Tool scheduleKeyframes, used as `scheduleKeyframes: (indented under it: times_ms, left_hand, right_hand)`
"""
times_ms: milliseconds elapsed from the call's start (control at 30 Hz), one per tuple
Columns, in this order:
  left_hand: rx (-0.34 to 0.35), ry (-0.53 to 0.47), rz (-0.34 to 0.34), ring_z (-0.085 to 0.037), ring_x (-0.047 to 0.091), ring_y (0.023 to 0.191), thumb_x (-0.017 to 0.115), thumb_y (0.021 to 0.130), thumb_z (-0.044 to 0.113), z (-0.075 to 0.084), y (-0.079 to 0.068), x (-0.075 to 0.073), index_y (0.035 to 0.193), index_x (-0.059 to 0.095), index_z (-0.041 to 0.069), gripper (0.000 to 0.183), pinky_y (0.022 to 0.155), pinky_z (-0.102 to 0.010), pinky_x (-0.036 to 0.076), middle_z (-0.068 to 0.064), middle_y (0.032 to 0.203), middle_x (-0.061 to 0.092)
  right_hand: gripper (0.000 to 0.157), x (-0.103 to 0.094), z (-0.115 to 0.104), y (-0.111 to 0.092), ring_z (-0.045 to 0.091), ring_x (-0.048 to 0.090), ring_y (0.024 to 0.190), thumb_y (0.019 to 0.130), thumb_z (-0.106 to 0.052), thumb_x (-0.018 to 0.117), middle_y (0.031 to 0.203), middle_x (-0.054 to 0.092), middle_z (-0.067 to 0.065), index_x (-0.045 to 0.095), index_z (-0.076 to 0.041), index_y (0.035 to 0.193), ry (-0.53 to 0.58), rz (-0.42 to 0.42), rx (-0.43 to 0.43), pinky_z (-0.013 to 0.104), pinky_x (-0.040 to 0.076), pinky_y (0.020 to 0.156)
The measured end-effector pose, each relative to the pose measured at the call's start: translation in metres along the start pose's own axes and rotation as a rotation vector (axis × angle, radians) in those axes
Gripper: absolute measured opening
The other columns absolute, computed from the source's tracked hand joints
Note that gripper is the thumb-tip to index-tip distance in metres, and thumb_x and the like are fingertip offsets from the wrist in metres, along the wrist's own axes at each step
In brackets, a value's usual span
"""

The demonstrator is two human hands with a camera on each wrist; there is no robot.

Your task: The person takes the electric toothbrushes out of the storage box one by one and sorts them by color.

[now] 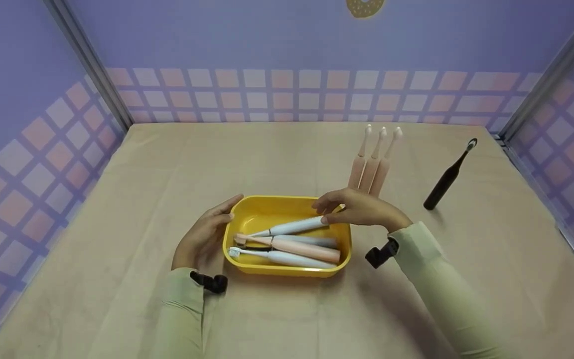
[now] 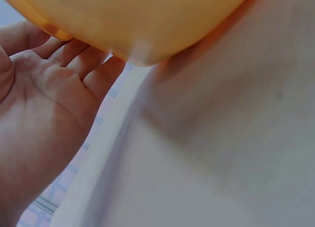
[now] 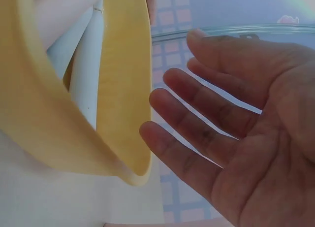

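Observation:
A yellow bin (image 1: 287, 270) sits on the table, holding several electric toothbrushes: white ones (image 1: 294, 227), a pink one (image 1: 307, 248) and a dark one mostly hidden beneath them. My left hand (image 1: 205, 232) lies along the bin's left end, thumb at the rim and relaxed fingers against the outer wall; the left wrist view hides its fingertips behind the bin (image 2: 142, 25). Over the bin's far right corner is my right hand (image 1: 361, 208). In the right wrist view its slightly bent fingers (image 3: 192, 96) spread beside the rim, holding nothing.
Three pink electric toothbrushes (image 1: 374, 164) lie side by side beyond my right hand, their lower ends partly covered by it. Farther right lies a black electric toothbrush (image 1: 446, 182). Checkered purple walls (image 1: 282, 94) border the cloth-covered table (image 1: 177, 159).

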State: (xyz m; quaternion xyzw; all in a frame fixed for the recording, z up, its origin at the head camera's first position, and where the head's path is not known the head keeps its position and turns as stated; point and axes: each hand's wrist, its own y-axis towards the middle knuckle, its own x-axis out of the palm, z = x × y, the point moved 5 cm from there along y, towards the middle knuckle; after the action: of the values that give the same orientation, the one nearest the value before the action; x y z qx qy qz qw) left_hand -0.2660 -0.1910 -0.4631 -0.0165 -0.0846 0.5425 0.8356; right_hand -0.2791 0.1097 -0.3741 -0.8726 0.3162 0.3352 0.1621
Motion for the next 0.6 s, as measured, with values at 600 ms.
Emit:
scheduleKeyframes:
  times_ms: [600]
  left_hand:
    - [-0.001, 0.017, 0.007, -0.026, 0.023, 0.147, 0.04, 0.098, 0.006, 0.001, 0.001, 0.0, 0.154, 0.023, 0.01, 0.058, 0.119, -0.041, 0.022, -0.008, 0.161, 0.019]
  right_hand:
    - [0.038, 0.014, -0.008, 0.03, 0.027, 0.063, 0.111, 0.093, -0.01, 0.06, 0.125, 0.064, 0.016, 0.059, -0.001, 0.13, -0.148, -0.142, 0.02, 0.041, 0.051, 0.097]
